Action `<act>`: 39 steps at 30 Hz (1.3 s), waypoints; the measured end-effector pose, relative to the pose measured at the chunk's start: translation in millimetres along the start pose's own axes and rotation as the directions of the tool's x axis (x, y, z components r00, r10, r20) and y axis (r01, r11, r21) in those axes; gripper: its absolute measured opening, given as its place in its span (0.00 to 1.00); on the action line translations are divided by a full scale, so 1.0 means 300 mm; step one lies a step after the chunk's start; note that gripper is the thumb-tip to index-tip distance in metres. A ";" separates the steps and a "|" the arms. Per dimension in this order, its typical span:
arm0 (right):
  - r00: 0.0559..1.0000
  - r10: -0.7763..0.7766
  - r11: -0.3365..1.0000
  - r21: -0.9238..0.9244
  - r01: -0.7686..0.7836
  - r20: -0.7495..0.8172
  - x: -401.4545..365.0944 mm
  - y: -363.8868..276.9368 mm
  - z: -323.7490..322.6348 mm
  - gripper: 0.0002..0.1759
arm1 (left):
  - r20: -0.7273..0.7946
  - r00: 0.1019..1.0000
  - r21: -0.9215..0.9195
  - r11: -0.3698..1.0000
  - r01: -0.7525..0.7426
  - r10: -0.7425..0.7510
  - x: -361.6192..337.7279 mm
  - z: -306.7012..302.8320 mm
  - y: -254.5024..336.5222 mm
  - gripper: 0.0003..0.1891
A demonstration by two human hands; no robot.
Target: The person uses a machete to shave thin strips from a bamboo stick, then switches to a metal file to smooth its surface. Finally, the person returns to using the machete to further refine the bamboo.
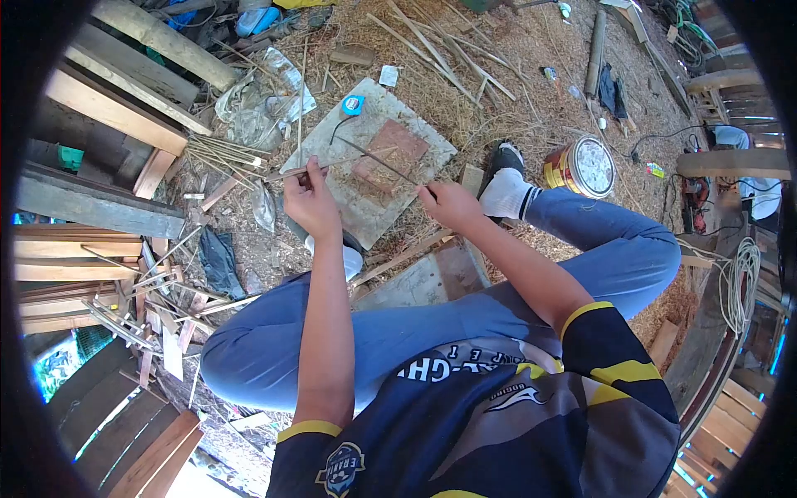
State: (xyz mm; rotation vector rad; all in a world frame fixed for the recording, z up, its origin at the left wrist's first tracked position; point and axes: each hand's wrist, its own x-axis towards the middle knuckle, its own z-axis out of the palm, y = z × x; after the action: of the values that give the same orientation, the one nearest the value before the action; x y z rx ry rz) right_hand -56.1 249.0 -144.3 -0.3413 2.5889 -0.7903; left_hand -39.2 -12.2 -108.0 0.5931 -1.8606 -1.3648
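Observation:
My left hand point(312, 203) is closed, thumb and fingers pinching a thin wooden stick point(353, 158) that points out to both sides. My right hand point(452, 207) is closed round the near end of a slim dark rod point(380, 163), whose far end slants up to the left and crosses near the stick. I cannot tell what kind of tool the rod is. Both hands are over a worn grey board point(365, 217), on which lie a reddish flat block point(407, 148) and a blue tape measure point(353, 104) with a dark curved strip beside it.
A lidded bucket point(581, 168) stands by my right foot point(505, 187). Thin sticks point(220, 153) lie bundled left of the board, near crumpled clear plastic point(253, 116). Long wooden strips point(452, 54) rest on shavings ahead. Stacked planks point(100, 203) line the left; coiled cord point(741, 286) hangs right.

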 end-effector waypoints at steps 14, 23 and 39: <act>0.982 0.190 0.982 -0.010 -0.190 -0.009 0.055 0.179 0.081 0.33 | -0.046 0.990 -0.029 0.991 0.129 -0.130 0.016 0.007 0.016 0.12; 0.963 0.259 0.965 -0.059 -0.254 0.079 0.057 0.198 0.031 0.35 | 0.000 0.992 -0.106 0.986 0.128 -0.129 0.023 0.000 -0.013 0.12; 0.998 -0.001 1.000 -0.011 0.001 0.069 -0.001 -0.084 -0.043 0.33 | 0.001 0.996 -0.070 0.994 0.084 -0.084 0.018 0.001 -0.043 0.10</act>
State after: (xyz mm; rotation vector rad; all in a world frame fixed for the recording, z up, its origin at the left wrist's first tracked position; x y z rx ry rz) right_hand -58.6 234.8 -119.9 -0.3667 2.5302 -0.7516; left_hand -43.6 -20.1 -118.6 0.6428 -1.7964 -1.4765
